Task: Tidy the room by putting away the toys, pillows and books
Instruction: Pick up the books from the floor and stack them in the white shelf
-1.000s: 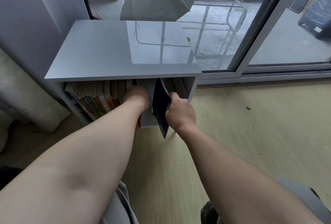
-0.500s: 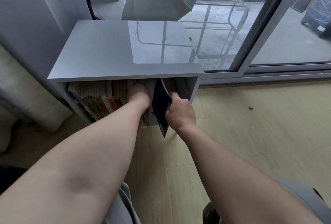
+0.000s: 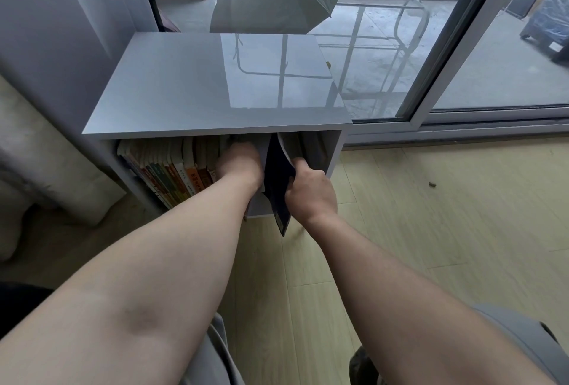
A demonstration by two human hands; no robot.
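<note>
Dark-blue book [image 3: 277,181] leans steeply, its top inside the cabinet [image 3: 215,92] opening and its lower corner hanging out in front, gripped at its right edge by the right hand [image 3: 309,192]. The slot is narrow, between the row of books [image 3: 172,172] and the cabinet's right wall. The left hand [image 3: 238,162] lies against that row, fingers hidden, so I cannot tell its grip.

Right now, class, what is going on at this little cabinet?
A person is shelving a dark book. The right hand grips it, tilted and partly inside the grey cabinet, its lower corner sticking out. The left hand reaches in beside the row of books, its fingers hidden.
</note>
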